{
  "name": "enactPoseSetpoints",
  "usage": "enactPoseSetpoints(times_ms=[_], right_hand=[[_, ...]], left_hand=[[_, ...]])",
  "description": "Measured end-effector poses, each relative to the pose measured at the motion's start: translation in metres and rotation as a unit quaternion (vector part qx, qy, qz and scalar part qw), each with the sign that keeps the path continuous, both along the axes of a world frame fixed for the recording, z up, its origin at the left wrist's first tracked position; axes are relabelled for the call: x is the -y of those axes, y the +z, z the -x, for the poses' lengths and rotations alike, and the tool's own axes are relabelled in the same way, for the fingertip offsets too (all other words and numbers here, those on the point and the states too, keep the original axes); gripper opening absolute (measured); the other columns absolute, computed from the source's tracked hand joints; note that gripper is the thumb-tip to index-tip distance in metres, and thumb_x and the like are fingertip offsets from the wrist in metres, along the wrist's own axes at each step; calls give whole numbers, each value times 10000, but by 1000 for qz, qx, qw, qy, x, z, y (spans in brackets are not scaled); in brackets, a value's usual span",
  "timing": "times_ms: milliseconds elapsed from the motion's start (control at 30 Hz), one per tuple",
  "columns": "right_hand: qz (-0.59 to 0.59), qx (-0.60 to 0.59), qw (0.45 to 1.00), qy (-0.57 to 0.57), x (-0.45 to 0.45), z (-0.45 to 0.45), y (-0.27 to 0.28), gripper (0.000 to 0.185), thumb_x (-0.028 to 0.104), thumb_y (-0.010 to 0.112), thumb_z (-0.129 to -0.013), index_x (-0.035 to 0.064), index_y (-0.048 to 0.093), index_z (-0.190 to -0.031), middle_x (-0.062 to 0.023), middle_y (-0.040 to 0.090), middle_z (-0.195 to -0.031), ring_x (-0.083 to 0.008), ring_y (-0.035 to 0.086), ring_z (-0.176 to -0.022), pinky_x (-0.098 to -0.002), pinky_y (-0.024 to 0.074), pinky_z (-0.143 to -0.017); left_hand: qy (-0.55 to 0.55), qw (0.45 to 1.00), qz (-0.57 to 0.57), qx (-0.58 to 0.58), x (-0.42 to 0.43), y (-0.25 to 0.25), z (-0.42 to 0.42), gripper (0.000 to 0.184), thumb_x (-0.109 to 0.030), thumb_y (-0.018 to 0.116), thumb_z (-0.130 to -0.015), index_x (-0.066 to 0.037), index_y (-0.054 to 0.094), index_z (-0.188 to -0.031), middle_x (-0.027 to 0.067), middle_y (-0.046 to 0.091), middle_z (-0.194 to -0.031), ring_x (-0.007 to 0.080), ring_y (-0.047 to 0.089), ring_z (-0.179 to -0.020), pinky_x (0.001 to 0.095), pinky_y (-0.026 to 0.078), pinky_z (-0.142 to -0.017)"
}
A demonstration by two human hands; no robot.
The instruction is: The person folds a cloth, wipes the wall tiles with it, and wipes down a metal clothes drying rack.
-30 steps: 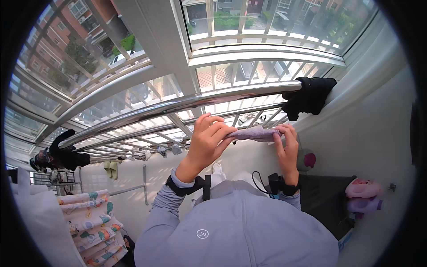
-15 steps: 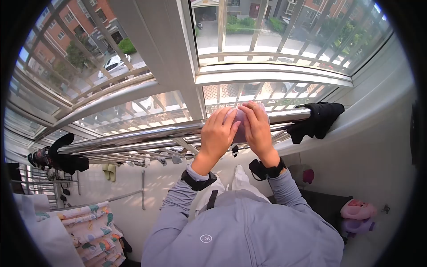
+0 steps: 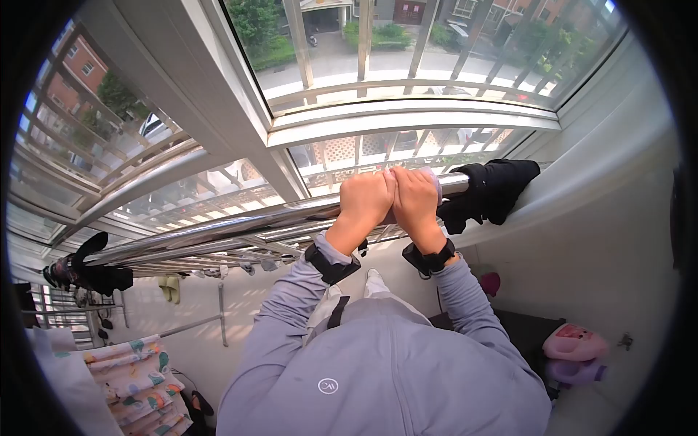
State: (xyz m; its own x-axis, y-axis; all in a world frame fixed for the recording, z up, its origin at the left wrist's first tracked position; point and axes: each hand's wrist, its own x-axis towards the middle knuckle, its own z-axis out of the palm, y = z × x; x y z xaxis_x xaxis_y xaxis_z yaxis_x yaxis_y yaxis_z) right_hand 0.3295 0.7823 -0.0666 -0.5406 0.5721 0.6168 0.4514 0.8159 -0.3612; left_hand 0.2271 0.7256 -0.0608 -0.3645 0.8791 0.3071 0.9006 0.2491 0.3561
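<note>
Side by side, my left hand (image 3: 363, 198) and my right hand (image 3: 416, 195) are wrapped over a shiny metal rail (image 3: 283, 211) below the window. Between them and the rail is a pale purple cloth (image 3: 436, 179), mostly covered by my fingers; its edge shows beside my right hand. Both hands are closed and touch each other at the thumb side. A dark bundle of black fabric (image 3: 502, 187) hangs on the rail just right of my right hand.
Another black item (image 3: 94, 261) sits at the rail's far left end. Patterned fabric (image 3: 138, 381) hangs at lower left, and green slippers (image 3: 169, 288) lie on the floor. Pink and purple bottles (image 3: 576, 343) stand at lower right. A barred window (image 3: 407, 109) is ahead.
My fingers, extended over the cloth before, have closed around it and the rail. My hands have come together. The view has turned slightly.
</note>
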Motion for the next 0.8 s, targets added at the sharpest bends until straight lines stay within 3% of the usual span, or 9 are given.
enactPoseSetpoints(times_ms=[100, 200, 267, 467, 567, 600, 700, 733, 800], right_hand=[[9, 57, 998, 2, -22, -14, 7, 198, 188, 515, -918, 66, 615, -799, -135, 596, -633, -333, 596, -626, -430, 442, -639], [47, 200, 979, -2, -36, -13, 9, 291, 248, 469, -908, 61, 649, -777, -170, 631, -666, -364, 626, -644, -452, 478, -606], [31, 314, 948, 26, -37, -7, 18, 381, 293, 447, -901, 53, 667, -703, -199, 644, -682, -383, 642, -649, -459, 510, -603], [38, 304, 950, 67, 1, 49, 9, 396, 293, 469, -880, 51, 671, -640, -199, 644, -657, -364, 644, -612, -442, 507, -573], [-4, 197, 978, 73, 39, 79, 2, 346, 265, 523, -831, 64, 657, -582, -174, 629, -589, -335, 631, -537, -437, 487, -513], [15, 237, 969, 76, 52, 89, 6, 298, 254, 526, -836, 60, 666, -658, -163, 658, -656, -303, 655, -610, -405, 497, -584], [-5, 113, 990, 89, 87, 105, 4, 256, 248, 512, -855, 47, 646, -771, -141, 690, -802, -258, 670, -756, -367, 489, -710], [-36, 73, 992, 94, 96, 106, 1, 224, 240, 521, -863, 53, 643, -847, -134, 678, -871, -258, 652, -827, -369, 478, -765], [-102, -5, 990, 101, 107, 107, -13, 224, 224, 539, -879, 63, 637, -1000, -120, 653, -1010, -259, 618, -968, -374, 457, -873]], left_hand=[[-66, 997, 44, -18, -23, 1, -3, 319, -230, 441, -921, -43, 623, -739, 149, 642, -651, 337, 647, -611, 439, 514, -547], [-142, 985, 33, -90, -29, -14, 10, 204, -168, 462, -887, -33, 593, -809, 146, 656, -681, 337, 652, -621, 451, 516, -533], [-113, 988, 57, -83, -24, -13, 15, 183, -159, 467, -878, -33, 589, -823, 144, 653, -674, 333, 654, -621, 452, 515, -529], [6, 998, 15, 62, 33, -7, 54, 587, -344, 348, -975, 0, 631, -592, 235, 632, -665, 442, 615, -650, 501, 497, -680], [36, 997, -20, 58, 72, 0, 78, 581, -341, 350, -975, -11, 635, -592, 218, 631, -648, 444, 609, -626, 501, 494, -648], [43, 996, 36, 66, 84, 7, 85, 522, -333, 370, -972, -9, 654, -678, 198, 662, -740, 408, 630, -697, 472, 495, -664], [21, 994, -103, -24, 124, -6, 97, 419, -311, 410, -959, -3, 637, -788, 165, 679, -885, 339, 636, -819, 426, 488, -705], [0, 1000, -14, -1, 140, -1, 99, 377, -316, 442, -943, 9, 599, -1054, 177, 610, -1149, 316, 564, -1080, 423, 446, -909], [11, 991, -83, -108, 160, -22, 94, 481, -354, 445, -940, 22, 511, -1232, 193, 508, -1294, 325, 462, -1220, 451, 356, -1020]])
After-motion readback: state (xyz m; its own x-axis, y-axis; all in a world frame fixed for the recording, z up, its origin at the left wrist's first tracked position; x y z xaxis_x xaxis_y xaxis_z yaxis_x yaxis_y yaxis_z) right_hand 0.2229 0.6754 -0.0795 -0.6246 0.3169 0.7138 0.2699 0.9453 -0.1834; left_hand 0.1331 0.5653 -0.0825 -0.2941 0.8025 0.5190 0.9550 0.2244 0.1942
